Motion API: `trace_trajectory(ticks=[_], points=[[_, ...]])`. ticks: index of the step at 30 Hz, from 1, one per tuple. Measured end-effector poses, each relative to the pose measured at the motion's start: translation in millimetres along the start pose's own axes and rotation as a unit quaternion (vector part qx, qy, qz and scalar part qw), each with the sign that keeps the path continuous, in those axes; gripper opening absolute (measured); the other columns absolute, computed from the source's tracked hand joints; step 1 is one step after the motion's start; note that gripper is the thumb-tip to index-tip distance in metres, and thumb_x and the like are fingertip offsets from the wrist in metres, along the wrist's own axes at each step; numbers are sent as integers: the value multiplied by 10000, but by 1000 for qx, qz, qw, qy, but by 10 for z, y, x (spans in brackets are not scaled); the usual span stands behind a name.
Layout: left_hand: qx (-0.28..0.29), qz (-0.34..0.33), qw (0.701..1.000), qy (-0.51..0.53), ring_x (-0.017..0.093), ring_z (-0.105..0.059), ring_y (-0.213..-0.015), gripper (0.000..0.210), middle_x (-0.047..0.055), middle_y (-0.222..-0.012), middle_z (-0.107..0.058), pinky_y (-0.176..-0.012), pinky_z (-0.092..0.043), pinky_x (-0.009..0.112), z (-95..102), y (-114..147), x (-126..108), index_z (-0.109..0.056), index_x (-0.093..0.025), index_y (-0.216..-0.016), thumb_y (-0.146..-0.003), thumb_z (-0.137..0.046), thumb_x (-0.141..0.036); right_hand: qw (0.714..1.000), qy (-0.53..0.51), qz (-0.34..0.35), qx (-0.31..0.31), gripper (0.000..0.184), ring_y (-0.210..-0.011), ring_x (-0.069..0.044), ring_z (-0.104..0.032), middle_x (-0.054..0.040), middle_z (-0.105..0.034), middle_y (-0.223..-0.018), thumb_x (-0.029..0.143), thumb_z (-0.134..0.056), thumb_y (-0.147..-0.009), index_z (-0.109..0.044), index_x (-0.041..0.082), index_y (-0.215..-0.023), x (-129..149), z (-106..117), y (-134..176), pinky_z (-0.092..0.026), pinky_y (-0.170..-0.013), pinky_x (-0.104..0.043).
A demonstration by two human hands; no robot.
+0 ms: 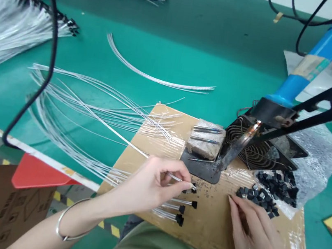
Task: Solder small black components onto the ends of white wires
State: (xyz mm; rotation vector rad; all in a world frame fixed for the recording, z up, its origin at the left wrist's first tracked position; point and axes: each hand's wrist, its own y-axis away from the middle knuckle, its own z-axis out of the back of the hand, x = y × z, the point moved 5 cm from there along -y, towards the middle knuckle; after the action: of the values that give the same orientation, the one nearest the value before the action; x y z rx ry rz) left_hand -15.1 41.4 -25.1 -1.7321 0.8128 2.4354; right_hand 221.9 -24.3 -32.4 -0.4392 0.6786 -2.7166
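My left hand is closed in a pinch on a thin white wire, close to the wire's right end, above the cardboard. Below it lie several white wires with black connectors on their ends. My right hand is at the left edge of a pile of small black connectors, its thumb and index fingertips together; whatever is between them is too small to make out. A blue-handled soldering iron points down and left in a black stand, its tip end over a dark metal plate.
A loose fan of white wires spreads left on the green table. Bundled wires lie farther left. A black cable hangs in front. Behind the plate are a pale block with metal pins and a black fan.
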Motion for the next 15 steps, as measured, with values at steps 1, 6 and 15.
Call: trace_trajectory(ticks=[1,6,15], points=[[-1,-2,1000,-5,95,-302,-539,245,-17,-635,-562,-492,-202,258,-6,-1,-3,-737,-155,-806,-925,-694,-365,1000,2,-1,2,53,-836,-195,-765,-63,-810,-970,174,-660,-1085,-707,165,-1108,-7,28,21,-542,-891,-337],[0,-17,999,-28,104,-368,-530,226,-27,-602,-540,-480,-231,249,-36,-7,-49,-732,-166,-819,-943,-679,-349,994,-45,-102,-15,73,-829,-217,-745,-59,-809,-1008,238,-735,-1046,-751,218,-1115,-126,109,147,-535,-881,-364],[-35,-42,997,-48,117,-422,-546,198,-16,-620,-573,-496,-290,248,-56,19,-52,-739,-176,-835,-945,-671,-326,997,-27,-68,-20,126,-821,-223,-742,-96,-797,-968,238,-691,-1062,-782,152,-1077,-85,-6,74,-538,-871,-368]])
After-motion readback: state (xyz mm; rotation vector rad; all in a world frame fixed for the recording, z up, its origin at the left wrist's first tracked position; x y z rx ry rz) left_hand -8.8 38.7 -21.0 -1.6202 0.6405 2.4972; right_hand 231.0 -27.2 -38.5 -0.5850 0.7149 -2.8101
